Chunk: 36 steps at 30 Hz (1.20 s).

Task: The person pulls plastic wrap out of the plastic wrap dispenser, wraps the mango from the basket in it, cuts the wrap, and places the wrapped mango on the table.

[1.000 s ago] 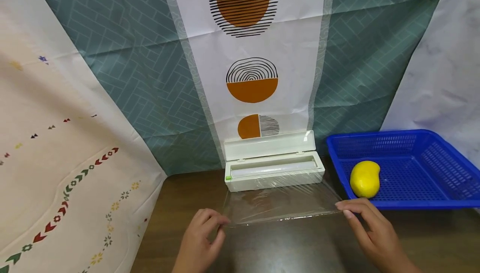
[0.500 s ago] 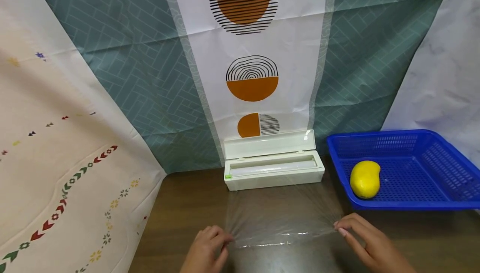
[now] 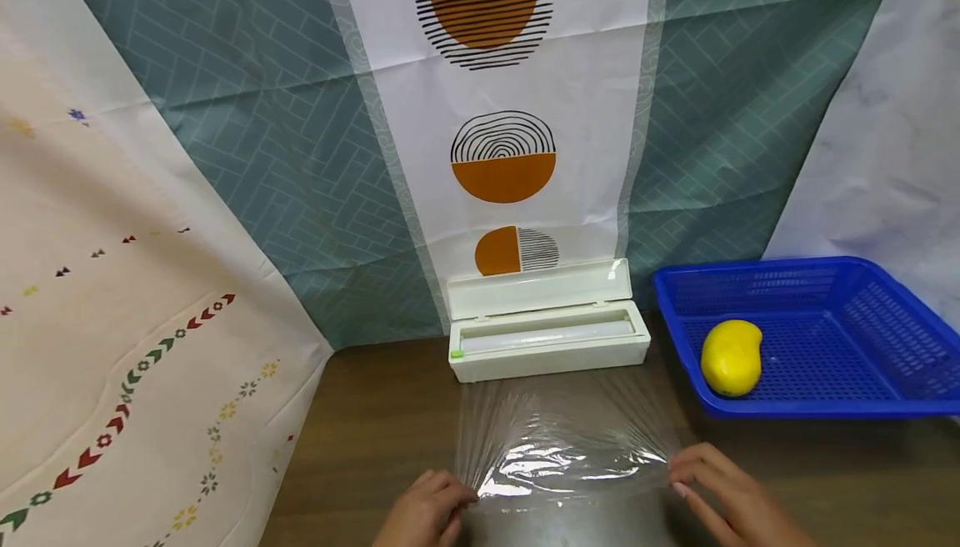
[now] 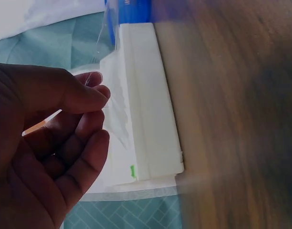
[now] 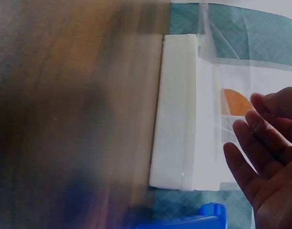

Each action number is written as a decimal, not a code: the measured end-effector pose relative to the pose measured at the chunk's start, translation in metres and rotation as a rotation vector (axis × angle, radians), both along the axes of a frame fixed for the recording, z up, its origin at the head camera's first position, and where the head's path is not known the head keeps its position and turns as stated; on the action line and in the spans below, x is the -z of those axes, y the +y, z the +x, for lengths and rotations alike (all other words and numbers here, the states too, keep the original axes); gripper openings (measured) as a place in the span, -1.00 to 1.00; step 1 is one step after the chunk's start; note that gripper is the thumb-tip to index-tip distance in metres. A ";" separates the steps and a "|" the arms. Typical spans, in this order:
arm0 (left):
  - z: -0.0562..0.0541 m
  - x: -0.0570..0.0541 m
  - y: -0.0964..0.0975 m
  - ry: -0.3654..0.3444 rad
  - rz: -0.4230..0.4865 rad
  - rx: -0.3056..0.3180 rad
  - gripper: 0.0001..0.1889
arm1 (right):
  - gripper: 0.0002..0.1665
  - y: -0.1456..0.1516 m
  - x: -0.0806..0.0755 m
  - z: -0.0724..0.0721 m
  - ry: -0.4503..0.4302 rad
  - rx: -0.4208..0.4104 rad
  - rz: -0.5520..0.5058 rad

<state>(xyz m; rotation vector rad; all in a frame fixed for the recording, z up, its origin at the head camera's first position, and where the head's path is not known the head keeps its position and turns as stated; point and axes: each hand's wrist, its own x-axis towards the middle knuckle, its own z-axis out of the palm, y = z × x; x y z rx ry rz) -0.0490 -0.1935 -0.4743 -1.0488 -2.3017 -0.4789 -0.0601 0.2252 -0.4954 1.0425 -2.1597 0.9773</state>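
Observation:
A clear sheet of plastic wrap (image 3: 555,447) stretches toward me from a white wrap dispenser box (image 3: 551,359) whose lid (image 3: 540,288) is raised. Inside the box lies the roll (image 3: 547,336), and a small green piece (image 3: 457,354) sits at its left end. My left hand (image 3: 427,509) pinches the sheet's near left corner between thumb and fingertips, as the left wrist view shows too. At the near right corner, my right hand (image 3: 731,493) pinches the film; its other fingers (image 5: 243,167) spread loosely in the right wrist view. Bright creases run across the film.
A blue plastic basket (image 3: 795,408) stands on the right of the brown wooden table (image 3: 360,422). In it rests a yellow mango (image 3: 732,358). Patterned cloth (image 3: 300,155) hangs behind the box, and a cream cloth (image 3: 150,280) hangs on the left.
Both hands have come nearer to me, drawing more film out of the box. The sheet is longer and shows more shiny creases. Box, basket and mango have stayed in place.

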 end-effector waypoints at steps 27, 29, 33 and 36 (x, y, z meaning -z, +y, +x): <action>0.002 0.024 0.000 -0.064 -0.052 -0.019 -0.59 | -0.92 0.009 0.011 0.002 0.057 0.051 0.144; 0.001 0.025 0.000 -0.074 -0.059 -0.018 -0.58 | -0.78 0.010 0.009 0.002 0.035 0.066 0.200; -0.001 0.029 0.001 -0.084 -0.073 -0.012 -0.59 | -0.60 0.009 0.005 0.001 0.019 0.079 0.295; -0.004 0.033 0.001 -0.090 -0.103 -0.017 -0.60 | -0.58 0.008 0.005 -0.001 0.026 0.075 0.336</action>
